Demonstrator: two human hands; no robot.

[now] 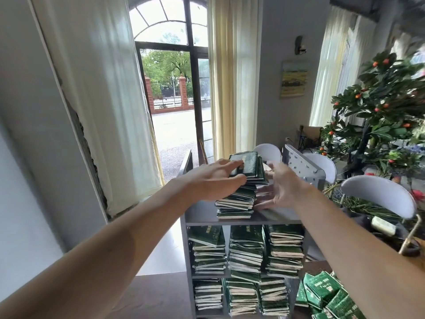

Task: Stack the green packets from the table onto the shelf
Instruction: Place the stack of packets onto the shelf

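On top of the grey shelf [202, 214], a tall leaning stack of green packets [239, 196] stands between the two hands. Left hand [213, 180], fingers extended and close together, lies against the left side and upper edge of the stack, its fingertips touching the topmost packet [245, 163]. Right hand [284, 187], blurred, is spread with fingers apart just beside the right side of the stack; whether it touches the packets cannot be told. Neither hand is curled round anything. Below the top board, two shelf compartments hold further stacks of green packets: three stacks in the middle level [247, 249] and three in the lower level [241, 295]. Near right, loose green packets [322, 293] lie in a heap on the table [156, 293]. Far right stand white chairs [379, 194] and a leafy plant with small orange fruit [379, 100]. Far left, pale curtains [99, 88] frame an open glazed door [174, 93].
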